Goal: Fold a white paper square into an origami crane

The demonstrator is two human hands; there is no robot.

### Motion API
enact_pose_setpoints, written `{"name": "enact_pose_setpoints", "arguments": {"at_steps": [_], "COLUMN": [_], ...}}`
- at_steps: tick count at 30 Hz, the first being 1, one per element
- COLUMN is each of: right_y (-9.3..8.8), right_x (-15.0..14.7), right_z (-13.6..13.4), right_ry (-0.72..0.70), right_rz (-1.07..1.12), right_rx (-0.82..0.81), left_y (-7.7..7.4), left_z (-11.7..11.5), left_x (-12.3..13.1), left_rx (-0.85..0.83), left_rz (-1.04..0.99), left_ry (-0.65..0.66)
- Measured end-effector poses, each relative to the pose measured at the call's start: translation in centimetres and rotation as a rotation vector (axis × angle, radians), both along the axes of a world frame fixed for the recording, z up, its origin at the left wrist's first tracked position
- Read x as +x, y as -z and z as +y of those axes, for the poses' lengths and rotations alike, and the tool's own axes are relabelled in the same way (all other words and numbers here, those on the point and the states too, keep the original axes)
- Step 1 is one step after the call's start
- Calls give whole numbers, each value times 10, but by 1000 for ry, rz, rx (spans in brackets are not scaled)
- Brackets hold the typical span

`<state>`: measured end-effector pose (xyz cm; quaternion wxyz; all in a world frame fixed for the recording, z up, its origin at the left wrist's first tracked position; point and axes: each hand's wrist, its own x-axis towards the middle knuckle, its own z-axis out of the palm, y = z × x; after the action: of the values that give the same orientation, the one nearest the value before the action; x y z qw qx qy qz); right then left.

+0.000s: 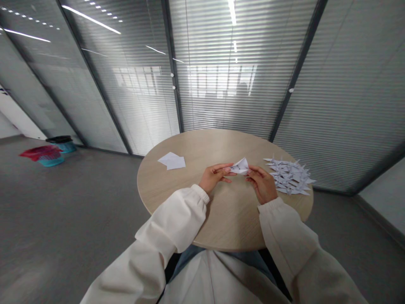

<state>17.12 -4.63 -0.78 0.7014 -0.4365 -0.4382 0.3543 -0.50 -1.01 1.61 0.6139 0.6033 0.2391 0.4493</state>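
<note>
Both my hands hold a small folded piece of white paper (240, 166) just above a round wooden table (221, 219). My left hand (215, 176) pinches the paper's left side with fingers closed on it. From the right, my right hand (263, 183) grips the other side. The paper is folded into a pointed shape with its tip up. A pile of several finished folded paper pieces (288, 176) lies on the table just right of my right hand. Flat white sheets (172, 161) lie on the table to the left of my left hand.
Glass walls with blinds (221, 76) stand behind the table. On the grey floor at the far left sit a blue basket with red cloth (44, 154) and a dark-rimmed bin (63, 142). My cream sleeves reach over the table's near edge.
</note>
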Motion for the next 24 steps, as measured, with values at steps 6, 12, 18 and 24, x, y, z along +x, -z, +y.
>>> {"name": "enact_pose_setpoints", "arguments": {"at_steps": [6, 12, 18, 24], "right_y": [0, 3, 0, -5], "right_x": [0, 1, 1, 0], "right_z": [0, 0, -2, -6], "right_ry": [-27, -34, 1, 53], "right_rz": [50, 2, -106, -273], "right_rx": [-14, 14, 24, 3], "left_y": [1, 0, 0, -1], "left_z": [2, 2, 2, 0], "left_x": [1, 0, 1, 3], "left_rx": [-36, -45, -8, 7], "left_rz": [-16, 6, 33, 25], "left_ry": [-19, -70, -101, -103]}}
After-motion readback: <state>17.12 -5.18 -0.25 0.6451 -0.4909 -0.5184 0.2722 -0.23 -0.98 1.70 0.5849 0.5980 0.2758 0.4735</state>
